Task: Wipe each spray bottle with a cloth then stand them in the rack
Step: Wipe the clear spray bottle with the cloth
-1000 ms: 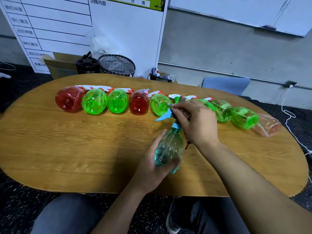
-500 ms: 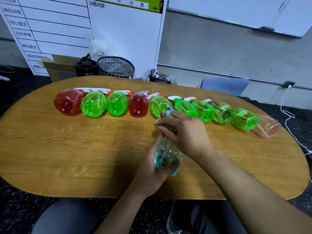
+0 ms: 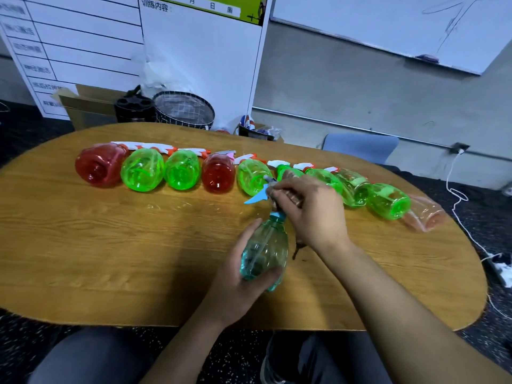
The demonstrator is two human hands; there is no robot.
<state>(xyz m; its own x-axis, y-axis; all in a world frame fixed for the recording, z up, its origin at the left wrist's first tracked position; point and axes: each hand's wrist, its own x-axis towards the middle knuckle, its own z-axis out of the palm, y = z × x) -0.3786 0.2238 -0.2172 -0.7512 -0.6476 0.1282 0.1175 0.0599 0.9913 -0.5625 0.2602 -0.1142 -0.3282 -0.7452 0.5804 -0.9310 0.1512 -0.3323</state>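
Holding the teal translucent plastic spray bottle (image 3: 263,252) over the desk's (image 3: 83,245) near edge, we note left hand (image 3: 238,289) grasping its base, right hand (image 3: 307,209) clenched round its nozzle; long axis points toward the far edge.

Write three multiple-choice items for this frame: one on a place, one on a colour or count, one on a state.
1. Where is the teal spray bottle?
A. In the row at the back
B. In the person's hands, above the table
C. On the floor

2. How many red bottles lie in the row?
A. Two
B. Five
C. None

3. How do the row's bottles rest?
A. Upright
B. Stacked
C. On their sides

Answers:
1 B: the left hand grips its body and the right hand its spray head.
2 A: one red bottle at the left end, another fourth along.
3 C: their bases face the camera.
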